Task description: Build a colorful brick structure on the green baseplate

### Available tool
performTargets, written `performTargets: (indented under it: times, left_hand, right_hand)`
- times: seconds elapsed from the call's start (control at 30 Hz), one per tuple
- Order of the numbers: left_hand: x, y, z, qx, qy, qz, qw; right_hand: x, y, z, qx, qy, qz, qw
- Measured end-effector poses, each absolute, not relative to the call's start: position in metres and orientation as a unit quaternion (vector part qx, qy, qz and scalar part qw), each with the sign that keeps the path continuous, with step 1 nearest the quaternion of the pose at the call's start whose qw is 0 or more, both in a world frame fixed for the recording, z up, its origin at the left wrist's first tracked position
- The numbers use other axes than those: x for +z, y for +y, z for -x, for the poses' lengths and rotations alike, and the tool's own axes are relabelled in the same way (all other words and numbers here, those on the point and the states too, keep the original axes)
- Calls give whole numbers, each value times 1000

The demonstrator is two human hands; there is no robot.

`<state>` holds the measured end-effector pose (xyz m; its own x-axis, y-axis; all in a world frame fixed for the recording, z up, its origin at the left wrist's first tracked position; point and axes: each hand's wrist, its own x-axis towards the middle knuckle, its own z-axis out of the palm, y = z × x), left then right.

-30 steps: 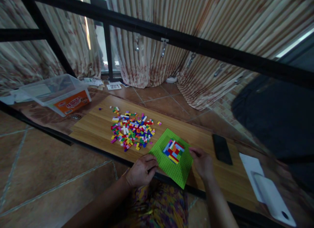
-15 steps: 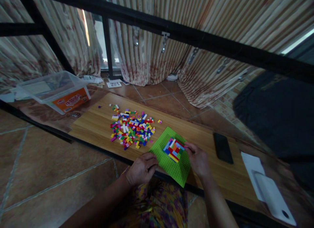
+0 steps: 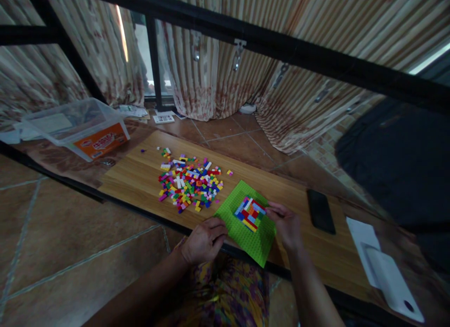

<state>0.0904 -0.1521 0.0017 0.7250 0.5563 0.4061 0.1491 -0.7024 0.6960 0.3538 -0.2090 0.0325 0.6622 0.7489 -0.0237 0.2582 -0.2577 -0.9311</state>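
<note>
A green studded baseplate lies on the wooden board, turned at an angle. Near its middle sits a block of coloured toy bricks in red, blue, white, yellow and orange. My left hand has its fingers curled at the plate's left corner, gripping the edge. At the right side of the brick block, my right hand has thumb and fingers pinched together. Whatever is between those fingertips is too small to make out. Left of the plate, a loose pile of small bricks spreads over the board.
The wooden board also carries a black phone at the right. Beyond it lie white paper and a white object with a dark oval. A clear plastic box with an orange label stands at the left. A dark rail crosses in front of curtains.
My right hand stays at the right edge of the brick block, its fingers shifted only slightly. My left hand keeps its place at the plate's corner. The view has tilted a little.
</note>
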Motion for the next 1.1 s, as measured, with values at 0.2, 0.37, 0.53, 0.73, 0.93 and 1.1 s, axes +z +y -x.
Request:
performTargets:
  times: [0.2, 0.37, 0.53, 0.73, 0.93, 1.1]
  left_hand:
    - [1, -152, -91, 307, 201, -871, 326]
    - [1, -152, -92, 317, 205, -868, 323]
    - [4, -151, -91, 313, 199, -869, 327]
    - [5, -150, -91, 311, 194, -869, 333]
    - [5, -151, -91, 308, 191, -871, 332]
    - [7, -151, -91, 294, 188, -880, 321]
  right_hand:
    - [34, -207, -352, 259, -318, 753, 514]
    - [35, -207, -353, 251, -338, 761, 494]
    - [30, -209, -355, 247, -343, 756, 500]
    - [23, -219, -344, 183, -322, 776, 510]
    - [38, -224, -322, 130, -398, 790, 448]
    - [52, -211, -299, 115, -481, 758, 424]
